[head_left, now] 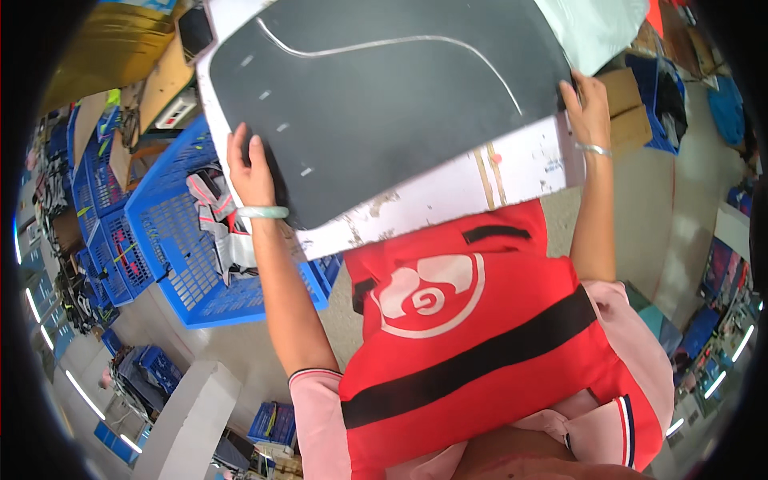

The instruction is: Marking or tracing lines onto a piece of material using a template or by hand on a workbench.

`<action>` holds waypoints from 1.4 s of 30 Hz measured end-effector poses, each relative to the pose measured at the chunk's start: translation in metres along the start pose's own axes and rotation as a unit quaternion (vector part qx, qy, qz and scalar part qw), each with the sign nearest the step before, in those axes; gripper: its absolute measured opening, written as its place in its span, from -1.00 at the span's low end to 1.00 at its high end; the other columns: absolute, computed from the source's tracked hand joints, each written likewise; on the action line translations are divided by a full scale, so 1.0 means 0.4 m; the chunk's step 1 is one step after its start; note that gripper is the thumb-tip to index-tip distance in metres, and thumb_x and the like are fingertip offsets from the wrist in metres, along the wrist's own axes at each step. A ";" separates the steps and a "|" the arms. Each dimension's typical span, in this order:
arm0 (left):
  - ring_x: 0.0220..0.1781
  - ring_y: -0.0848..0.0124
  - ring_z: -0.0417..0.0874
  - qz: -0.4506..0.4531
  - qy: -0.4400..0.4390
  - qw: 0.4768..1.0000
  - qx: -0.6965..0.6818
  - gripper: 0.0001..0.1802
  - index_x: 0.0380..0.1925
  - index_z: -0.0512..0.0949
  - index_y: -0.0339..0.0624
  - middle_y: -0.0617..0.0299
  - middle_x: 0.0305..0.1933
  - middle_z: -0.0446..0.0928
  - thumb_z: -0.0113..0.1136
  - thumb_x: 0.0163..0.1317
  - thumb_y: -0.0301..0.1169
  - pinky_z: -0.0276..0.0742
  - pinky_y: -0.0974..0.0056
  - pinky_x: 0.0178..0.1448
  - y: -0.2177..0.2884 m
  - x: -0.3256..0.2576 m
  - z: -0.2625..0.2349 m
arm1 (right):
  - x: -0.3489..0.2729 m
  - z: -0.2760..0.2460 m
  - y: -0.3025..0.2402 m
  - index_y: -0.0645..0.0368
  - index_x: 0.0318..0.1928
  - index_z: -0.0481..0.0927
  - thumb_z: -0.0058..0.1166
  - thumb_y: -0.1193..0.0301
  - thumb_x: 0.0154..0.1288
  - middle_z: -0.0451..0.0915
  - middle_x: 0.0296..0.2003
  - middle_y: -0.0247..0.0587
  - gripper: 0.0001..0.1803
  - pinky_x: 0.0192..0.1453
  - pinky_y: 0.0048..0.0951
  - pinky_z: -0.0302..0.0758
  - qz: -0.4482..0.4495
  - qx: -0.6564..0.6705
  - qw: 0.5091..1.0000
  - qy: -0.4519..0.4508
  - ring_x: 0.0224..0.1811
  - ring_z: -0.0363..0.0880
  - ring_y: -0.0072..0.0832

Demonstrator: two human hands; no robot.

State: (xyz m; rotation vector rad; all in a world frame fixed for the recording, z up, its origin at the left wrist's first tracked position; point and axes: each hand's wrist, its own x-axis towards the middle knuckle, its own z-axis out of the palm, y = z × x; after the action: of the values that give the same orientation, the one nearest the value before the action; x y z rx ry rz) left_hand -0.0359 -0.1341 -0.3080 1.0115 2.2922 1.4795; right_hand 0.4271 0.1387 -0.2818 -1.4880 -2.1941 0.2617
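Observation:
A large black sheet (384,104) with rounded corners lies over a white worktop (448,196). One long, curving pale line runs across it, and several short pale dashes mark its left side. My left hand (252,172) is closed on the sheet's left edge, its thumb over the rim. At the far right corner my right hand (588,108) grips the opposite edge, thumb on the near side. The fingers under both edges are partly hidden.
Below left of the worktop stands a blue plastic crate (204,284) holding grey and pink fabric pieces (228,224). A dark phone-like device (194,34) lies at the upper left. White plastic (596,32) and a cardboard box (628,108) are at the right.

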 end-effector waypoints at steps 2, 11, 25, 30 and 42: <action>0.41 0.24 0.27 -0.036 0.012 0.997 -0.064 -0.60 0.16 0.46 -0.27 -0.05 0.33 0.32 0.07 0.36 -0.38 0.15 0.24 0.42 0.039 0.003 -0.004 | -0.014 -0.001 -0.018 0.25 0.07 0.55 0.15 0.19 0.22 0.50 -0.04 0.11 -0.51 0.13 -0.20 0.40 0.006 -0.020 1.000 -0.008 0.04 0.47 -0.05; 0.10 0.40 0.55 -0.135 0.056 0.958 -0.246 -0.41 0.26 0.24 -0.34 0.01 0.23 0.42 0.19 0.28 -0.45 0.41 0.37 0.20 0.205 0.029 -0.087 | -0.030 0.003 -0.073 0.29 0.11 0.48 0.13 0.24 0.24 0.49 0.01 0.12 -0.49 0.17 -0.14 0.39 -0.039 -0.103 0.994 0.005 0.09 0.45 -0.02; -0.27 0.47 0.58 -0.160 -0.150 0.919 -0.328 -0.83 -0.20 0.53 -0.29 0.23 -0.29 0.57 0.02 0.25 -0.49 0.52 0.36 -0.16 0.414 0.247 -0.110 | -0.088 -0.092 -0.307 0.31 -0.18 0.62 0.10 0.31 0.28 0.62 -0.14 -0.04 -0.71 0.11 -0.31 0.41 -0.123 0.309 0.912 -0.241 -0.06 0.56 -0.24; -0.34 0.49 0.57 -0.050 -0.272 0.845 -0.458 -0.91 -0.29 0.51 -0.21 0.27 -0.35 0.55 0.03 0.23 -0.49 0.52 0.37 -0.22 0.444 0.304 -0.090 | -0.188 0.058 -0.600 0.19 -0.11 0.60 0.15 0.29 0.21 0.63 -0.17 -0.11 -0.70 -0.07 -0.22 0.51 -0.322 0.266 0.825 -0.381 -0.17 0.60 -0.18; -0.45 0.43 0.61 -0.106 -0.248 0.854 -0.445 -0.96 -0.35 0.47 -0.20 0.26 -0.45 0.55 0.03 0.21 -0.50 0.58 0.32 -0.30 0.502 0.296 -0.061 | -0.138 0.249 -0.774 0.15 -0.38 0.59 0.17 0.28 0.04 0.56 -0.38 -0.11 -0.79 -0.13 -0.23 0.49 -0.478 0.099 0.820 -0.297 -0.30 0.56 -0.22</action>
State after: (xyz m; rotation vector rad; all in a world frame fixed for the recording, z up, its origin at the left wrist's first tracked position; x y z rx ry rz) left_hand -0.0509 -0.0232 -0.1020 0.6904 1.0906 1.6483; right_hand 0.1408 -0.0230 -0.2568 -0.0318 -2.9652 0.6251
